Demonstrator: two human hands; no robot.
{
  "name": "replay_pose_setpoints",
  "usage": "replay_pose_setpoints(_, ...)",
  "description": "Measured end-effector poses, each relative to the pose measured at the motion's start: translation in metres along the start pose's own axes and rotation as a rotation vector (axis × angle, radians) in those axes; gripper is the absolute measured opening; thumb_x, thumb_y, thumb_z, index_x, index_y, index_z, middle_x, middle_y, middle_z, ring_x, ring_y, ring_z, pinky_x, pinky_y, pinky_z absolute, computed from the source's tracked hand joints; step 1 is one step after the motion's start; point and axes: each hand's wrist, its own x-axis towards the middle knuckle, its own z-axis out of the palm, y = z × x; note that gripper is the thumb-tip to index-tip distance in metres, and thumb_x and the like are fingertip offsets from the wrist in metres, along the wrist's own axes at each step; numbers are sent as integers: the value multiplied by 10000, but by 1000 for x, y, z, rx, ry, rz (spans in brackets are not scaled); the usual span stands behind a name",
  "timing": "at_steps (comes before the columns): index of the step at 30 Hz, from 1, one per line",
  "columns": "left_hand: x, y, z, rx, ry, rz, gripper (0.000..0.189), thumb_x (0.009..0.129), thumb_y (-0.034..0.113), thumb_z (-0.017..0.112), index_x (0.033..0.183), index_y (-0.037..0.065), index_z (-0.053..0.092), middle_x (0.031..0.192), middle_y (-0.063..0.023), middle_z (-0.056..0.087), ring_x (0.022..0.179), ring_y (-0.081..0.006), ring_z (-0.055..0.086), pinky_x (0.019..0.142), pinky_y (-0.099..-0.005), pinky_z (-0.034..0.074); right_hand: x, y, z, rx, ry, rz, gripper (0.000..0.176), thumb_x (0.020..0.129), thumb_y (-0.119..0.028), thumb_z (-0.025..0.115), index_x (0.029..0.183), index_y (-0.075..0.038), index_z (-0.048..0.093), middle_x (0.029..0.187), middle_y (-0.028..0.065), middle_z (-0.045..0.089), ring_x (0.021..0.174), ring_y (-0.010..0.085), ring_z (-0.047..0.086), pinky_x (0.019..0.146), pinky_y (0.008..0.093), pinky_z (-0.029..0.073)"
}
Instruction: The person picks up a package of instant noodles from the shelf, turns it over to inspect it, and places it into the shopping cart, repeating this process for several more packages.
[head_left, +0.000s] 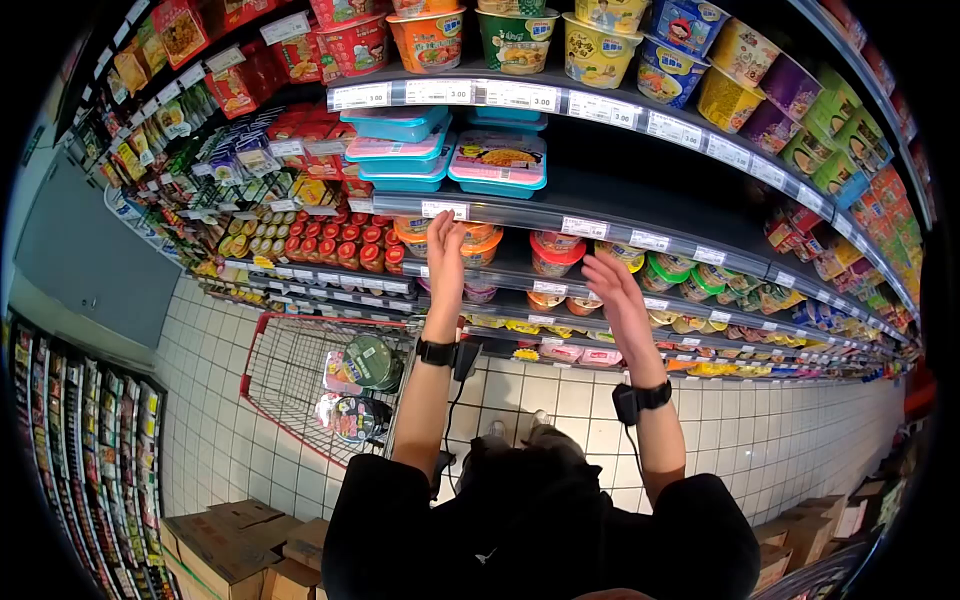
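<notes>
My left hand (445, 255) is raised flat with its fingers stretched up. It holds nothing, and its fingertips are at the price strip (446, 210) of a shelf, in front of orange noodle bowls (480, 243). My right hand (612, 293) is also raised, empty, with its fingers spread. It hovers just right of a red-lidded bowl (555, 253) and below green-lidded bowls (668, 268). Each wrist carries a black band. On the shelf above lie stacked teal noodle trays (497, 160).
A red shopping cart (290, 375) stands on the tiled floor at lower left with round noodle bowls (365, 362) inside. Cardboard boxes (240, 540) sit at bottom left. The top shelf (520, 97) carries rows of large cup noodles. More shelving runs along both sides.
</notes>
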Motion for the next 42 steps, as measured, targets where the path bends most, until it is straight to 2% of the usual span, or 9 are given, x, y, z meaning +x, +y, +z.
replay_pose_setpoints(9,63,-8,22,-26,91,-55,540,925,335,613,1350,63,422,1400,-123,427,1346,-236,389,1125,-375,305,126,3,-2,-81,-45,31,508,971,-175,513,1442,-27,390,1460,158,450,1364,224,421,1107,313,337)
replay_pose_setpoints(15,82,-18,25,-144,104,-110,577,922,415,582,1330,39,422,1391,-132,423,1362,-246,372,1112,-385,312,187,27,18,-348,54,-12,666,906,-247,604,1429,72,341,1452,264,434,1348,311,454,1084,359,379)
replay_pose_setpoints(18,90,-15,28,-91,47,-152,718,919,428,581,1440,0,335,1549,-187,267,1473,-287,217,1165,-392,253,203,31,24,-351,49,52,640,902,-244,604,1402,86,376,1401,261,491,1307,313,492,1057,351,396)
replay_pose_setpoints(23,100,-20,28,-83,45,-175,694,942,413,553,1458,10,324,1566,-179,240,1487,-316,166,1179,-396,237,201,26,36,-381,116,116,657,882,-265,620,1376,115,413,1295,217,572,1138,246,563,981,326,421)
replay_pose_setpoints(26,103,-21,30,-139,41,-185,697,952,392,545,1470,-11,308,1568,-191,230,1479,-323,183,1180,-407,248,226,62,24,-365,135,71,607,896,-225,604,1368,113,425,1247,201,603,1114,237,579,950,318,439)
replay_pose_setpoints(31,106,-20,36,-166,30,-197,704,968,392,541,1470,-40,302,1560,-211,237,1458,-327,231,1164,-416,291,218,50,27,-329,99,9,541,911,-152,580,1364,105,434,1206,182,630,1086,218,593,926,307,450)
replay_pose_setpoints(35,101,-24,37,-101,48,-187,571,995,385,508,1400,-3,404,1445,-156,409,1383,-289,356,1111,-396,353,212,52,22,-244,148,6,449,923,-134,579,1311,81,505,1219,201,645,1130,257,610,956,320,444)
replay_pose_setpoints(39,95,-25,33,-125,55,-139,471,1011,364,484,1329,18,470,1361,-122,488,1299,-243,448,1092,-386,370,196,42,21,-173,187,-38,452,961,-118,558,1353,82,456,1244,178,637,1139,214,594,983,302,425)
replay_pose_setpoints(42,81,-9,27,-162,-3,-43,321,1029,319,455,1202,56,523,1192,-56,589,1152,-156,549,1063,-361,386,181,26,21,-179,137,-35,445,975,-121,551,1358,81,450,1268,173,621,1165,202,580,999,295,413)
